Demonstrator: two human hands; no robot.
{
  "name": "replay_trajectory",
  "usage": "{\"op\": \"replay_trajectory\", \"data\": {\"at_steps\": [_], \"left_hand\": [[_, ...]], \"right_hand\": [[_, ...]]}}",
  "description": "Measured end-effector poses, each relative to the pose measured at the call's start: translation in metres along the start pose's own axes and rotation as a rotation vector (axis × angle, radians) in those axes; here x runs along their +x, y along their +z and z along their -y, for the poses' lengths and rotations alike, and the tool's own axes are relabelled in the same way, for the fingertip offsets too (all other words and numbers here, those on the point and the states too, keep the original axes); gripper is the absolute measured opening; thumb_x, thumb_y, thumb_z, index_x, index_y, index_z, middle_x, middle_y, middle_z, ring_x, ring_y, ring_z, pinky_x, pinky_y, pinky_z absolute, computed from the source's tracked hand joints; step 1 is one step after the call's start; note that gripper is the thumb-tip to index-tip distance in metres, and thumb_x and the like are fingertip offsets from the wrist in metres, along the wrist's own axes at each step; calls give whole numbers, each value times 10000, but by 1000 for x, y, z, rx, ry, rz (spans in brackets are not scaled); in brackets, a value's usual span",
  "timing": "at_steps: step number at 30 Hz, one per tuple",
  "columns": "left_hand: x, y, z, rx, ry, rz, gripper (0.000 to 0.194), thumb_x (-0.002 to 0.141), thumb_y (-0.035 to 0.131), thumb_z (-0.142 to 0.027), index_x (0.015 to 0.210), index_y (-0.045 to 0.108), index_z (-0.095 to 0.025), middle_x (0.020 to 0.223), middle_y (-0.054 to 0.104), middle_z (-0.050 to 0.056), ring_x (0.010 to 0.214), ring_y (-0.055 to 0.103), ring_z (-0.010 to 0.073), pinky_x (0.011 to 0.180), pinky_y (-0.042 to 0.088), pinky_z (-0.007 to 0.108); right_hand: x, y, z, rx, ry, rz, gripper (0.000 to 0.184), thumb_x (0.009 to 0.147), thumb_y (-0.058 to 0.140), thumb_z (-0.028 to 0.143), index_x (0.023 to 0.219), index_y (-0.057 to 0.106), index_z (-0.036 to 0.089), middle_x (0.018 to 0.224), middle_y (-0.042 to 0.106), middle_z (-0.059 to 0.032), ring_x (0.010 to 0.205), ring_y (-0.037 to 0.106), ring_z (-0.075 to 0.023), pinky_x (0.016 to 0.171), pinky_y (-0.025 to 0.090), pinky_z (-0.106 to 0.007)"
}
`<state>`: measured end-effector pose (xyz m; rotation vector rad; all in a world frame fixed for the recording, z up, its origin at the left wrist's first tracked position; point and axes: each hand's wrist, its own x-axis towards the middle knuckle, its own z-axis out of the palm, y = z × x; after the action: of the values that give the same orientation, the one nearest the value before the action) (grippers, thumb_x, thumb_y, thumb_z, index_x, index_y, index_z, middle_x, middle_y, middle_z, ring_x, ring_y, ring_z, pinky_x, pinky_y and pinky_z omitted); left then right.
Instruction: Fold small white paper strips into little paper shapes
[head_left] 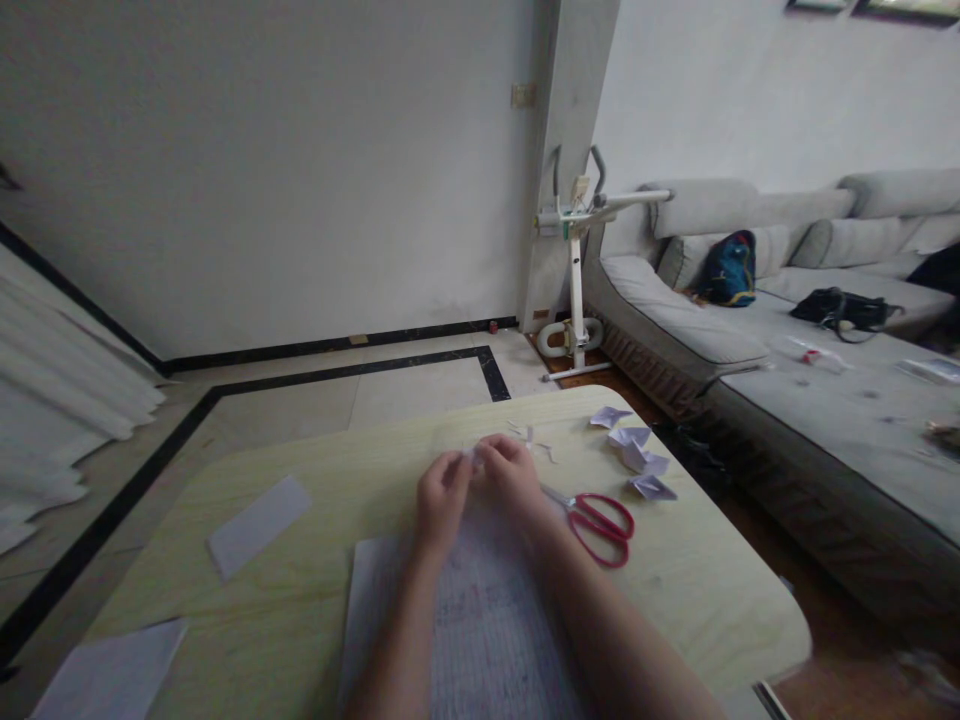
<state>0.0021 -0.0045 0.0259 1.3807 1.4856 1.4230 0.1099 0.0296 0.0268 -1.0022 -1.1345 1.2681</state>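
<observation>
My left hand [441, 495] and my right hand [510, 475] meet over the middle of the table, fingers pinched together on a small piece of white paper [470, 455]. Most of that paper is hidden behind the fingers. Below my forearms lies a sheet covered in writing [480, 620]. Just right of my right hand rest scissors with red handles [602, 530], their blades partly covered by the hand. Thin paper scraps [529, 437] lie beyond the right hand. Several folded paper boats [637, 455] stand near the table's right edge.
The pale wooden table [720, 600] has rounded corners. On its left side lie a white paper strip [259, 525] and another paper [112, 670]. A grey sofa [675, 310] with bags stands to the right, beside a white exercise machine [576, 280].
</observation>
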Motion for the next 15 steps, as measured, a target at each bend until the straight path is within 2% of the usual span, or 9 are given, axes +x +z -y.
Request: {"op": "replay_trajectory", "data": {"at_steps": [8,15], "left_hand": [[1,-2,3,48,10,-2,261,801,513,-387,779,629,-154,718,646,29,694,595,165,631,445,233],[1,0,4,-14,-23,-33,283,806,487,-411,730,597,-162,668,610,12,650,566,153,598,434,228]], "right_hand": [[-1,0,1,-76,40,1,139,664,617,284,627,642,152,598,612,-5,580,536,-129,570,404,-236],[0,-3,-4,39,116,31,195,659,639,342,613,612,154,506,522,33,468,434,-91,470,335,-211]]}}
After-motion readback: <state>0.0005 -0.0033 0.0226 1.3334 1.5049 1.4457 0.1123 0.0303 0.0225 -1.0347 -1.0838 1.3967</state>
